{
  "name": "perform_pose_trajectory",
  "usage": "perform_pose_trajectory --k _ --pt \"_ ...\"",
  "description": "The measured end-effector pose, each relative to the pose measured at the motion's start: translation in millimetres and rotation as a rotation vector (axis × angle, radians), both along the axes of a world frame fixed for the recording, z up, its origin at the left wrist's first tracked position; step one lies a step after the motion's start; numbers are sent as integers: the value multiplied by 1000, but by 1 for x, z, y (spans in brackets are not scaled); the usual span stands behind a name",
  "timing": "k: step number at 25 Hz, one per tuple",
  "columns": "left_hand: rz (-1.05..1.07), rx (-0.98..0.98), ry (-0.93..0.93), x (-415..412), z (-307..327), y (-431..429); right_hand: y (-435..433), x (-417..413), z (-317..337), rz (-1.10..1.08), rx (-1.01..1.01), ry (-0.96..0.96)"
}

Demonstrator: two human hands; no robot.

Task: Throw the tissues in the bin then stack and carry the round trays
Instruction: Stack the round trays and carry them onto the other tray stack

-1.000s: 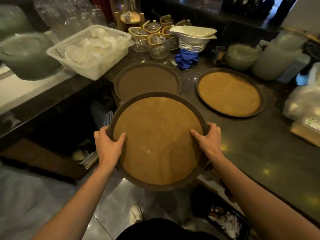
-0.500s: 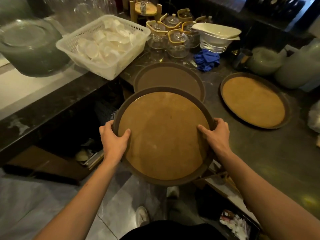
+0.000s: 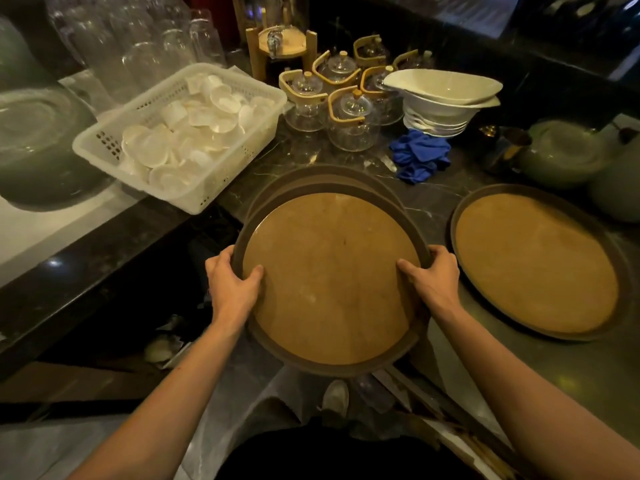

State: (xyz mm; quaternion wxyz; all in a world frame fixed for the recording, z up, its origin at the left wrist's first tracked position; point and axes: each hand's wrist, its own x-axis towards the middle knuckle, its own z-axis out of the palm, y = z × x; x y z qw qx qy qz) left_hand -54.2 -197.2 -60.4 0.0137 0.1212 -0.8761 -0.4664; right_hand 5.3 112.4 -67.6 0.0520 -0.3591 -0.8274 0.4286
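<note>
- Head view: both hands hold a round tray (image 3: 330, 278) by its dark rim, its tan inner face turned up toward the camera.
- The left hand (image 3: 232, 285) grips the rim at 9 o'clock, thumb on the tan face, fingers clamped around the edge and hidden behind it.
- The right hand (image 3: 433, 278) grips the rim at 3 o'clock in the same way, thumb on top, fingers wrapped under.
- The held tray overlaps a second round tray (image 3: 311, 178) lying on the dark surface (image 3: 433, 202) at 12 o'clock; only the far arc of that one shows, and whether the two touch is hard to tell.
- A third round tray (image 3: 536, 261) lies flat on the surface at 3 o'clock, apart from the held one.
- At 10 o'clock a white basket (image 3: 207, 199) holds small white dishes.
- At 12 o'clock stand glass teapots (image 3: 349, 123), with stacked white bowls (image 3: 443, 98) and a blue cloth (image 3: 420, 155) toward 1 o'clock.
</note>
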Motion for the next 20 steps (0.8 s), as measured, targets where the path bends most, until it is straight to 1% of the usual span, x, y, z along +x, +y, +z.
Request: perform_pose_trajectory --k 6,12,20 --pt "19 -32 -30 -43 -8 19 16 -44 -10 2 -25 -18" --pt "-23 -59 -76 -84 -29 20 16 -76 -18 -27 4 -28" --pt "-30 -86 -32 -105 -36 26 18 -102 -19 -20 47 -39"
